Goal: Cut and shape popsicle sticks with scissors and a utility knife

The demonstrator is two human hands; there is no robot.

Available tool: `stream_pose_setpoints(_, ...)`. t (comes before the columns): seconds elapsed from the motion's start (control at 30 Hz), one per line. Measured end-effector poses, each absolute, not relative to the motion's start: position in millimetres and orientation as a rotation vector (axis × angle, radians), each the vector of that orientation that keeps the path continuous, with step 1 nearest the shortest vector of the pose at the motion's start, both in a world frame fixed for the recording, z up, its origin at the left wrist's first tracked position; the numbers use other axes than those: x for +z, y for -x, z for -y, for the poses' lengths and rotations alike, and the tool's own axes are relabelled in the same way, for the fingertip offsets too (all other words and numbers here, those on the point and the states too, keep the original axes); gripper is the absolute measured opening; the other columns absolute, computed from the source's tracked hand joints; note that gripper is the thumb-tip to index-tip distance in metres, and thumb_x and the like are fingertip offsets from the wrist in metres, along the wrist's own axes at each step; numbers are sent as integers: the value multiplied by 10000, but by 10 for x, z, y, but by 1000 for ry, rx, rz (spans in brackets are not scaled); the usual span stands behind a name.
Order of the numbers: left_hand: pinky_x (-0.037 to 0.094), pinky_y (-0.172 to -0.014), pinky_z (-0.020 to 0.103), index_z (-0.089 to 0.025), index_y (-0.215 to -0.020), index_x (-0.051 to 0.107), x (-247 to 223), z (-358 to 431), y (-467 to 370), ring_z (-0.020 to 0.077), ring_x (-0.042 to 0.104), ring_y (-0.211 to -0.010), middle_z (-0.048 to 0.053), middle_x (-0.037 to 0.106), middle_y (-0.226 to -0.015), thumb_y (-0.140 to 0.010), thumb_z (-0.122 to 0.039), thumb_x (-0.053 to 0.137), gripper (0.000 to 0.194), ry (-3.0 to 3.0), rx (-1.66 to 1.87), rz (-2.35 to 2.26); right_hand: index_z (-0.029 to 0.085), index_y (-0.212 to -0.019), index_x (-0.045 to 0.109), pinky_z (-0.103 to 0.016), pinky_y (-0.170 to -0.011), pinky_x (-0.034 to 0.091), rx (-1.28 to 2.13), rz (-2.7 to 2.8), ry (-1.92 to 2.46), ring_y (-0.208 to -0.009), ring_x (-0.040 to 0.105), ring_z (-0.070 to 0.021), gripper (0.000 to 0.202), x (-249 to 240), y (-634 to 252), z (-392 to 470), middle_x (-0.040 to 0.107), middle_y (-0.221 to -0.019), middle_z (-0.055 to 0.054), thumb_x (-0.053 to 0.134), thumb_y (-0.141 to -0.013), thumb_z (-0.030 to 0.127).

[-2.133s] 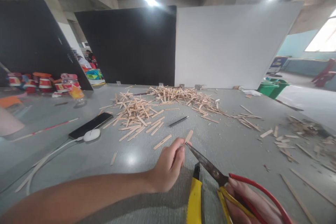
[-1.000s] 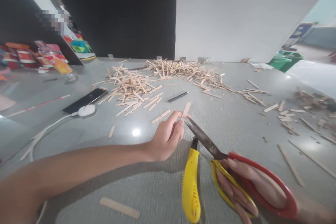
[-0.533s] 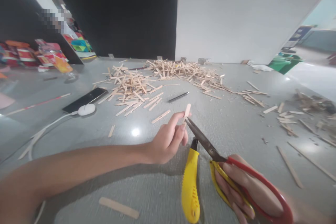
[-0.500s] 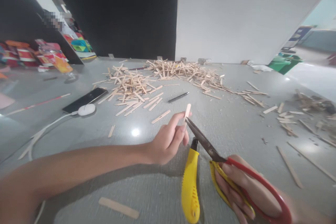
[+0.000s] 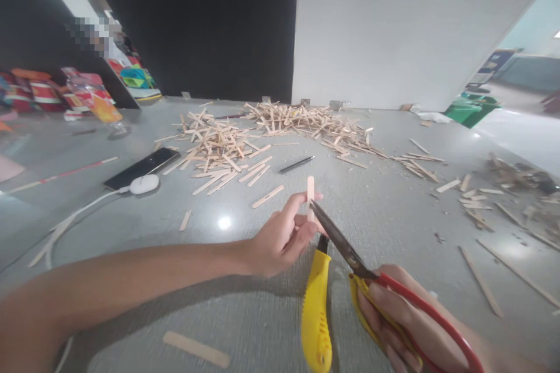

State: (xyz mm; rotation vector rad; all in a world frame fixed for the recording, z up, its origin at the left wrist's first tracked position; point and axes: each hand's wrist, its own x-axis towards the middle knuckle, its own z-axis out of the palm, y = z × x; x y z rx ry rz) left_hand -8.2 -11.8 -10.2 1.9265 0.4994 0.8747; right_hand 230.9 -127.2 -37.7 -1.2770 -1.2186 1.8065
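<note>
My left hand [image 5: 286,239] pinches a short wooden craft stick [image 5: 310,191], held upright with its rounded end on top. In my right hand [image 5: 398,309] is a pair of scissors [image 5: 339,239] with red and yellow handles. The blades look closed or nearly so, and their tips meet the side of the craft stick just above my left fingers. Below the blades lies a yellow utility knife [image 5: 315,315] on the table. A loose craft stick [image 5: 196,349] rests near the front edge of view.
Heaps of wooden sticks [image 5: 227,143] lie at the back against a black and white partition. A pen [image 5: 296,164], a phone [image 5: 142,168] and a white cabled device [image 5: 144,184] are on the table. Scraps [image 5: 475,204] litter the right side. A bottle [image 5: 98,102] lies far left.
The craft stick has turned from a slight tilt to upright. My left fingers have shifted on it, with the thumb moving right. The scissor tips have dropped slightly and stay at the stick.
</note>
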Motion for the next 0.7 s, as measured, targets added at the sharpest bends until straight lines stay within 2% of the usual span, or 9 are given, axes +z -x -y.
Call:
stream_pose_setpoints(0.1, 362, -440, 205, -215, -1324, 309, -114, 110, 70, 72, 420, -452, 60, 717, -872, -1104, -401, 383, 297, -1872, 872, -421, 231, -666, 524, -174, -349, 404, 1779, 1226, 1262, -324, 447, -91, 562, -389, -2318, 1283, 431, -403, 92, 503, -942, 720)
stream_pose_setpoints(0.2, 381, -443, 198, -225, -1286, 302, -142, 108, 62, 73, 430, -448, 47, 715, -835, -1104, -402, 390, 269, -1830, 868, -386, 234, -670, 517, -187, -362, 423, 1812, 1247, 1226, -333, 457, -99, 549, -398, -2346, 1280, 446, -413, 84, 489, -962, 698)
stream_pose_setpoints(0.43, 367, -451, 197, -227, -1299, 345, -201, 141, 69, 77, 393, -432, -72, 544, -623, -1113, -362, 365, 231, -1847, 948, -470, 243, -764, 552, -233, -434, 479, 1797, 1276, 1083, -381, 415, -106, 484, -285, -2330, 1284, 444, -463, 95, 536, -929, 697)
stream_pose_setpoints(0.57, 387, -463, 209, -216, -1364, 339, -232, 137, 61, 99, 448, -462, -80, 513, -589, -1105, -338, 385, 290, -1900, 1046, -551, 233, -802, 580, -236, -466, 470, 1812, 1329, 1118, -394, 438, -109, 483, -281, -2345, 1292, 451, -462, 93, 509, -950, 688)
stream_pose_setpoints(0.7, 343, -434, 210, -214, -1397, 337, -221, 134, 54, 96, 417, -438, -83, 508, -582, -1099, -328, 399, 325, -1886, 1050, -602, 237, -778, 573, -258, -495, 504, 1822, 1289, 1213, -406, 483, -128, 513, -276, -2335, 1297, 449, -440, 91, 497, -939, 718)
